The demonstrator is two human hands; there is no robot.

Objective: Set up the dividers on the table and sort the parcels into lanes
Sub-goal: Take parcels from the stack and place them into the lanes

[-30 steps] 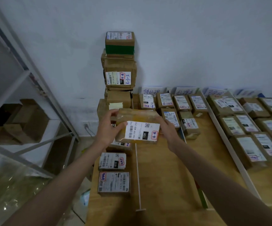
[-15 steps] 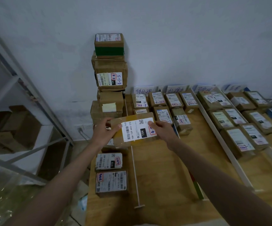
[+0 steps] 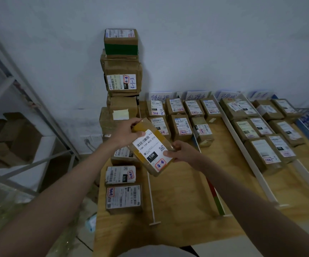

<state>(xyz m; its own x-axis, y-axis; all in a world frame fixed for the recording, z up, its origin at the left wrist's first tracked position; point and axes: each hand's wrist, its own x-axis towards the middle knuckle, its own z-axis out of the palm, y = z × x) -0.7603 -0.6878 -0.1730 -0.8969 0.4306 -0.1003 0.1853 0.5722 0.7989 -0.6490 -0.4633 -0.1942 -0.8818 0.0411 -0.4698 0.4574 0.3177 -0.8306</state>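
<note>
Parcel in hand: brown box w/ yellow tape (image 3: 151, 147), white label facing me, reads 15H-159-A03-210, black "15H" patch, red stamp at the near corner. Held tilted in the air above the thin white divider (image 3: 151, 199), over the table's left part.
My L hand (image 3: 127, 133): fingers + thumb curled round the box's far upper corner.
My R hand (image 3: 182, 152): fingers wrapped on the box's right edge, thumb on the label side.
Table (image 3: 177, 210): light wood, against a white wall.
Left lane: 2 labelled parcels flat, nearest one (image 3: 123, 197), next (image 3: 120, 174) just behind it; a 3rd partly hidden under my L arm.
Stack (image 3: 122, 71): tall pile of boxes at the far left corner, top one w/ a green band, one marked "4-1-3".
Mid lanes: 2 rows of small parcels (image 3: 181, 125) by the wall, handwritten paper signs (image 3: 160, 97) standing behind them.
Other dividers: red/green strip (image 3: 217, 199) right of my R arm; wider white rail (image 3: 242, 151) beyond it.
Right lanes: more parcels (image 3: 264, 154) in rows, labels up.
Off-table: metal rack (image 3: 20, 93) at left w/ an open carton (image 3: 11, 138).
</note>
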